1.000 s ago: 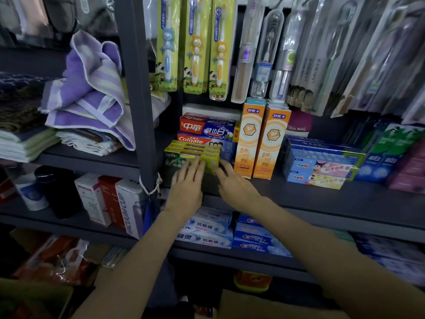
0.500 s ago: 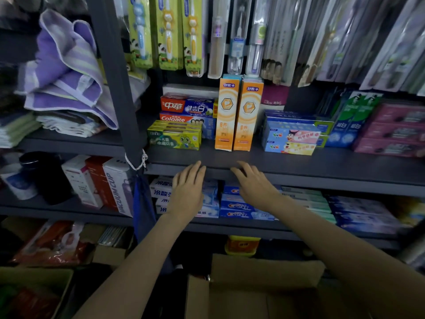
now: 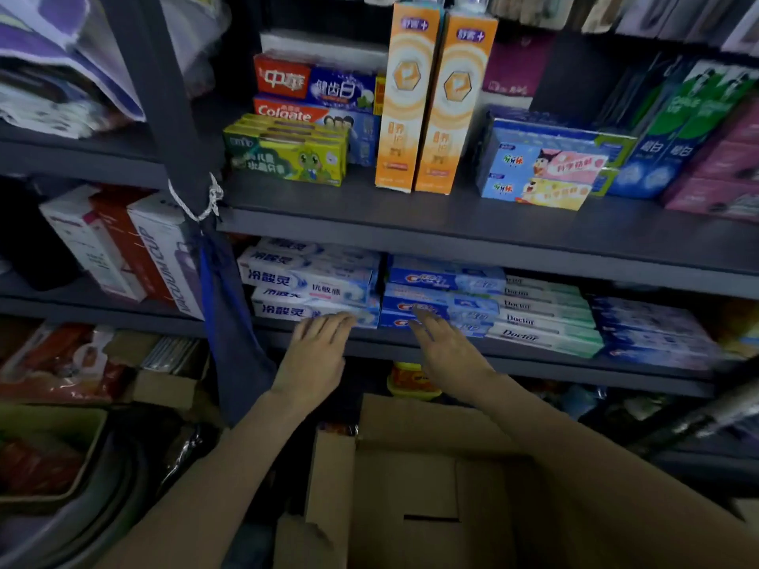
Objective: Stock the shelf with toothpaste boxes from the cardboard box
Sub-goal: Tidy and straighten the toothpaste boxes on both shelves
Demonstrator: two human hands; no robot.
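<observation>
Dim grey shelving (image 3: pixel 451 217) fills the frame, its upper tier carrying green-yellow toothpaste boxes (image 3: pixel 287 151) left of centre. Below, at centre, the left hand (image 3: pixel 314 355) and right hand (image 3: pixel 445 351) hover flat — fingers straight, holding nothing — above the open cardboard box (image 3: pixel 410 486) at bottom centre.

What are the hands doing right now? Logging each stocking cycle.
Left hand: open, fingers straight, holding nothing.
Right hand: open, fingers straight, holding nothing.
</observation>
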